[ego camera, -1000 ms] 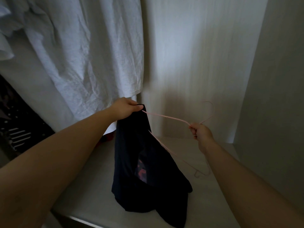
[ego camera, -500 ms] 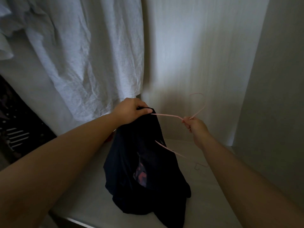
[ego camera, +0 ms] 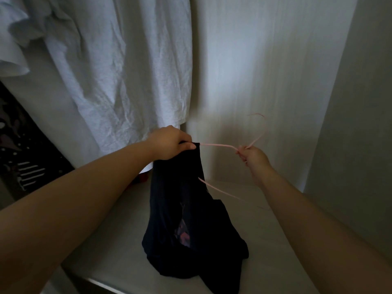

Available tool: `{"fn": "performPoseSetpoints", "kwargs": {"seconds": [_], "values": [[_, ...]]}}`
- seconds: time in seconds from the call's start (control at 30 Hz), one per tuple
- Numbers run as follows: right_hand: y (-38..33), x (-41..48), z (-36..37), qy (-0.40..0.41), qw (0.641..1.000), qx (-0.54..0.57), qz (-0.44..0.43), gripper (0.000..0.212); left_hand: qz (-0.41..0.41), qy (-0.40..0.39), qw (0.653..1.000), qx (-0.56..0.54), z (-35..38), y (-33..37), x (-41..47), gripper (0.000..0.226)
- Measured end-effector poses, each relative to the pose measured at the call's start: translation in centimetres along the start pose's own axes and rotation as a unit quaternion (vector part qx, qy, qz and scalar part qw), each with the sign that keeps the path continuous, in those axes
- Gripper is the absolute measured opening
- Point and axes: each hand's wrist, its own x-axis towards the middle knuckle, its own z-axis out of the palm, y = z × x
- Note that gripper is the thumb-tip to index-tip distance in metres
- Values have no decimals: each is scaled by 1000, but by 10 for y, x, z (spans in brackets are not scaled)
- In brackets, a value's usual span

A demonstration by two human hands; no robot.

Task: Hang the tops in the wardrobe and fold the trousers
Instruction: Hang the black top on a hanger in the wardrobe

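A: Where's the black fabric top [ego camera: 191, 219]?
B: Centre frame, hanging limp, pink print showing, hem pooled on the pale wardrobe shelf [ego camera: 265, 240]. The left hand [ego camera: 171, 145] pinches its top edge with curled fingers. The right hand [ego camera: 252, 157] grips the thin pink wire hanger [ego camera: 220, 146], which is threaded into it.

dim, soft glow on back wall, edges warped.

Left arm [ego camera: 84, 198]: bare, stretched from the lower left edge up toward the centre.
Left hand [ego camera: 171, 143]: knuckles up, fingers curled, thumb pressed forward, pinching the upper edge of the dark top [ego camera: 180, 198].
Right arm [ego camera: 307, 213]: bare, stretched from the lower right edge up toward the centre.
Right hand [ego camera: 252, 155]: fisted, gripping the pink hanger [ego camera: 218, 146] below its hook.
Hands: apart, the left slightly higher.
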Motion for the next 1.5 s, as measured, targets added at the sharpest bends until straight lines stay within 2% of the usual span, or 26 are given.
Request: {"fn": "performPoseSetpoints", "kwargs": {"seconds": [0.13, 0.27, 0.37, 0.43, 0.6, 0.73, 0.8, 0.87, 0.9, 0.97, 1.0, 1.03, 1.1, 1.17, 1.27, 1.33, 1.4, 1.43, 1.5], "values": [[-16, -7, 17, -14, 999, 28, -37, 29, 1, 53, 998, 35, 11, 11, 6, 31], [-32, -17, 34, -54, 994, 67, -61, 43, -4, 107, 994, -15, 23, 25, 9, 30], [-38, -24, 48, -133, 986, 69, -78, 44, 25, 102, 994, -41, 35, 37, 9, 26], [-37, -25, 52, -132, 985, 83, -69, 47, 30, 95, 994, -50, 43, 40, 8, 26], [-27, -23, 39, -94, 990, 34, -96, 47, -53, 115, 985, -113, 50, 27, 3, 27], [-21, -35, 37, -176, 979, 23, -105, 41, -107, 121, 966, -201, 54, 19, -2, 26], [-13, -40, 42, -130, 979, 33, -154, 35, -128, 135, 951, -246, 58, 18, -5, 23], [0, -45, 43, -1, 965, -55, -257, 29, -163, 163, 927, -294, 64, 15, -12, 22], [9, -48, 42, 55, 933, -144, -326, 29, -180, 175, 918, -308, 68, 14, -15, 21], [33, -52, 43, 94, 861, -266, -424, 29, -205, 193, 909, -308, 77, 10, -23, 21], [44, -54, 44, 85, 856, -285, -422, 26, -215, 202, 905, -306, 81, 7, -27, 21], [53, -58, 46, 57, 880, -277, -381, 22, -225, 211, 899, -310, 84, 5, -30, 20], [70, -58, 50, -17, 940, -246, -237, 19, -240, 221, 886, -330, 86, 2, -35, 20], [84, -54, 55, -77, 959, -248, -112, 20, -244, 222, 879, -344, 85, -1, -39, 18], [93, -51, 64, -52, 982, -180, 3, 27, -235, 224, 874, -361, 83, -5, -44, 12], [96, -47, 68, -32, 983, -162, 77, 34, -228, 229, 872, -367, 82, -7, -46, 11], [97, -42, 71, -59, 972, -164, 161, 46, -220, 236, 871, -371, 82, -9, -48, 12], [97, -41, 71, -79, 964, -152, 203, 45, -215, 240, 869, -376, 83, -9, -49, 12], [97, -42, 70, -121, 951, -115, 260, 22, -206, 252, 861, -392, 82, -10, -51, 12]]}}
